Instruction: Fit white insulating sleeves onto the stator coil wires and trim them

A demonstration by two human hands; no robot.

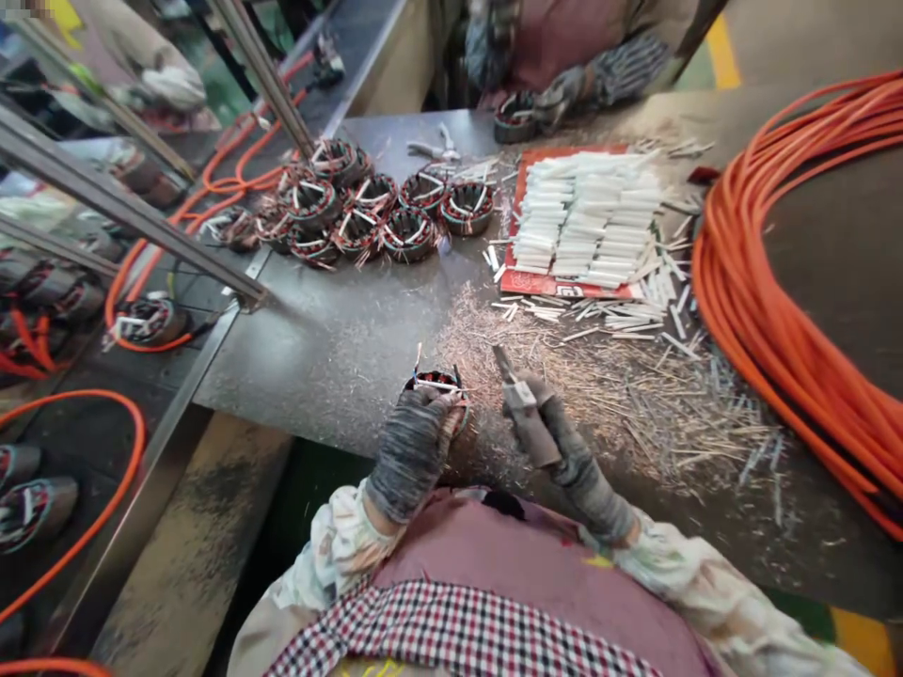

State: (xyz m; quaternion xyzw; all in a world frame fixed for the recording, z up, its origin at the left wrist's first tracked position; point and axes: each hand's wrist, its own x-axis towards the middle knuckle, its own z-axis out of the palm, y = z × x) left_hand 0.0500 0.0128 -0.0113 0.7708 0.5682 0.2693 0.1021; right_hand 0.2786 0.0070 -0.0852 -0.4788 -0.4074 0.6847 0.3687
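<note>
In a grey knit glove, my left hand is closed on the near side of a motor stator on the metal table. A white sleeve lies across the stator's top at my fingertips, and thin wire ends stick up from its rim. My right hand, gloved too, grips a stubby hand tool with a dark narrow tip and a thick grey-brown body. The tool is held to the right of the stator, apart from it, tip pointing away from me. Its exact kind is unclear.
Several wound stators are piled at the back left, near pliers. White sleeves lie stacked on a red sheet. Wire scraps cover the table's right. Orange hose coils beyond; a co-worker's gloved hand touches another stator.
</note>
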